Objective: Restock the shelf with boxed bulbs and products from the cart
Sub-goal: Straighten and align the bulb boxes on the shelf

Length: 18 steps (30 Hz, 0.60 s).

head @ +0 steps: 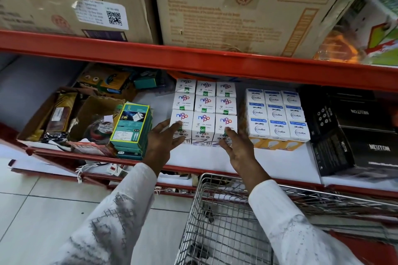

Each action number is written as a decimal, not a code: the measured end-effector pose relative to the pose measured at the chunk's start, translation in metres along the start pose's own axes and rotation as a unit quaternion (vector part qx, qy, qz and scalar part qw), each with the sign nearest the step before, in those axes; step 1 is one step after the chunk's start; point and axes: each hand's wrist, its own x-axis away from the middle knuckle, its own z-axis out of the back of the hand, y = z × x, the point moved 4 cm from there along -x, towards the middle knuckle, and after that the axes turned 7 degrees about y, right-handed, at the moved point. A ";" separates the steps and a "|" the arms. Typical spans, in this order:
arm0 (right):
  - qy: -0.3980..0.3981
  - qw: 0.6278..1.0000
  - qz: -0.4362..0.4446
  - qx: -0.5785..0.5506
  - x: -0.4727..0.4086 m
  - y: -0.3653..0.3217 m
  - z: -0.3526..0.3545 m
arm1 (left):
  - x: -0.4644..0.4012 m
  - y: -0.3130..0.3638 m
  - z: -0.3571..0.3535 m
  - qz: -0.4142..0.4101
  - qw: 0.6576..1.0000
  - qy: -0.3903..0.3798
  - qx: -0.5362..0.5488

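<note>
White Nippo bulb boxes (203,109) stand in a three-by-three block on the white shelf board (280,163) of the red rack. My left hand (162,143) lies flat against the front left box of that block, fingers spread. My right hand (237,146) touches the front right box, fingers apart. Neither hand grips a box. To the right, white and orange Wipro Garnet bulb boxes (277,115) form a second block. The wire cart (215,221) stands below my arms; its basket looks nearly bare.
Green charger boxes (131,127) are stacked left of my left hand, beside open cartons of mixed goods (64,114). Black Neuton boxes (355,129) fill the shelf's right end. Large cardboard cartons (247,11) sit on the red shelf above. White floor tiles lie at lower left.
</note>
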 end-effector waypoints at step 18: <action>-0.016 0.998 0.002 0.054 0.005 -0.005 0.006 | 0.036 0.010 0.004 -0.066 0.993 0.047 -0.088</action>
